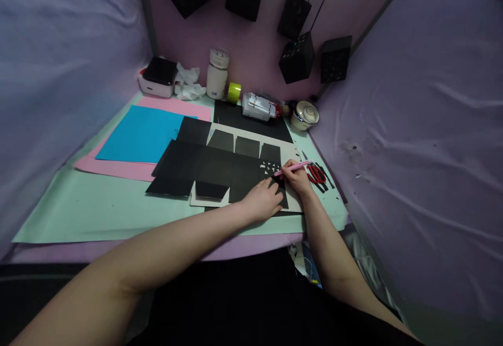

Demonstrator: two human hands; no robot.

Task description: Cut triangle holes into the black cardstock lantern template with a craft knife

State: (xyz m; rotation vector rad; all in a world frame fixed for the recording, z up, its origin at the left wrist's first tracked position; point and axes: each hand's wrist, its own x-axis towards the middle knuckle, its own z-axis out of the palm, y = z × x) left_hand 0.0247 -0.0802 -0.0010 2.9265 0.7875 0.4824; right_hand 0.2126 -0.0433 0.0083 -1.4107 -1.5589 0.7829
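Note:
A flat black cardstock box template point(208, 165) with flaps lies in front of me. Near its right end is a cluster of small cut-out shapes point(269, 167) through which white shows. My right hand point(295, 177) grips a slim pink pen-style craft knife point(293, 168), its tip down at the cluster; the blade is too small to make out. Just below the cut-outs, my left hand point(264, 199) lies flat on the cardstock with fingers stretched out, holding nothing. A whitish board point(290, 152) shows from under the template.
Red-handled scissors point(315, 174) and black paper strips point(327, 174) lie right of my right hand. Blue sheets point(137, 134) and pink sheets point(118, 168) are at left. Behind stand a white bottle point(217, 76), yellow tape point(234, 92) and a lidded pot point(305, 115). Black boxes point(297, 58) hang above.

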